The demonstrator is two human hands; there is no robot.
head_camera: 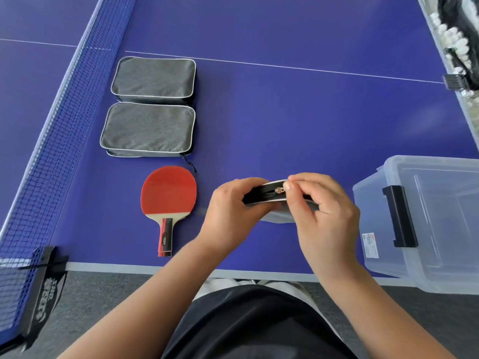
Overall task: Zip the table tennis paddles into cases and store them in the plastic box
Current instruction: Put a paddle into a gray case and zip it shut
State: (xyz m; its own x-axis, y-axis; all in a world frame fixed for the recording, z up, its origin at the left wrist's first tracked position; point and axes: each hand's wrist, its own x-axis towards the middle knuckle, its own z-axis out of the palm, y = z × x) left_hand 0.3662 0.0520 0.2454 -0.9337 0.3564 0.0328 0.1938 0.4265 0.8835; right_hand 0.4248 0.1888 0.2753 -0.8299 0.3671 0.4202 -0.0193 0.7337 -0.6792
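A grey paddle case (269,194) is held edge-up just above the blue table, its black zipper side facing me. My left hand (233,211) grips its left end. My right hand (324,211) pinches the metal zipper pull (280,190) near the middle of that edge. What is inside the case is hidden. A red paddle (168,195) lies flat to the left, handle toward me. Two more grey cases (154,80) (148,129) lie side by side beyond it. The clear plastic box (425,229) stands open at the right.
The blue net (64,125) runs along the left, clamped by a black post (41,286) at the table's near edge (129,267). A container with white balls (456,42) sits at the far right. A black latch (400,216) is on the box's side.
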